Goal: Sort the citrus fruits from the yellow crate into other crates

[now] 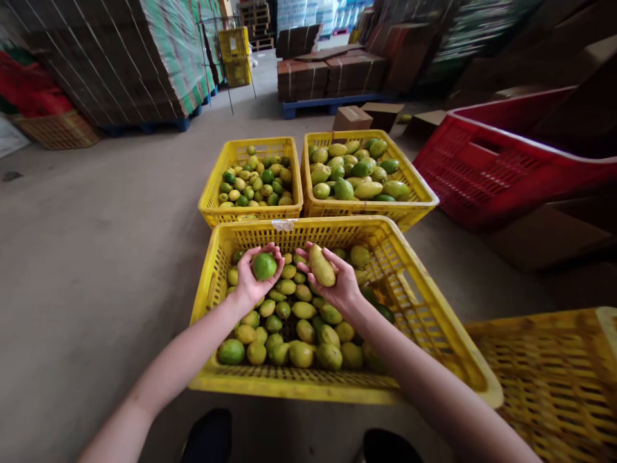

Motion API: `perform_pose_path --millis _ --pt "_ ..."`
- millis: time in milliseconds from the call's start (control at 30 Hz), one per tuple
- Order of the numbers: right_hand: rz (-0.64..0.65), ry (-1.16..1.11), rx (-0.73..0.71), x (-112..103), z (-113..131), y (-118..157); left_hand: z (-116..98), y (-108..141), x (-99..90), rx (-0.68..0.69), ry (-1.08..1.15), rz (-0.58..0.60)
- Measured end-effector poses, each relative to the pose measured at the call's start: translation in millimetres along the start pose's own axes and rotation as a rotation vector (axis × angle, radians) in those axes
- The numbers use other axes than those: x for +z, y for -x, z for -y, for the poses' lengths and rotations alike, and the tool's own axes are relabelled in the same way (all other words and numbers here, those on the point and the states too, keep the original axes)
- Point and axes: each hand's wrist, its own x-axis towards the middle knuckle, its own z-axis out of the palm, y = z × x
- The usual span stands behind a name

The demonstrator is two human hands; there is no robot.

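Above the near yellow crate [332,387], my left hand [247,280] cups a round green lemon [265,266] with its fingers curled around it. My right hand [344,284] holds a long pale yellow lemon [322,265], which lies across the palm and fingers. Beneath both hands, the crate contains many loose yellow and green lemons [301,354] in different sizes. My forearms hide part of the fruit at the crate's left and right.
Behind it stand a yellow crate of smaller, rounder lemons [206,199] and another of larger, longer ones [371,209]. A red crate [511,161] is at the right, an additional yellow crate [554,360] at the lower right. Stacked cartons [357,69] rest on a blue pallet further back.
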Motion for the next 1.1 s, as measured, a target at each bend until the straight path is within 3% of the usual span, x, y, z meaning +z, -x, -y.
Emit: perform_pose_path --millis 167,400,667,900,1100 --pt "0.018 -0.005 -0.045 -2.7 -0.5 0.6 -0.5 -1.2 -1.9 0.038 0.06 -0.077" --pt "-0.042 -0.016 -0.086 -0.9 0.3 0.6 -0.3 -0.3 -2.7 0.029 0.036 -0.054" --pt "-0.14 0.054 -0.014 -2.1 -0.7 -2.6 0.1 1.1 -0.7 0.065 0.005 -0.016" --pt "-0.11 0.166 -0.042 -2.3 -9.7 -7.5 0.0 -1.3 -2.5 0.046 0.016 -0.044" --pt "-0.111 0.293 0.037 -3.7 -26.8 -10.2 -0.4 -3.2 -5.0 0.052 0.032 -0.052"
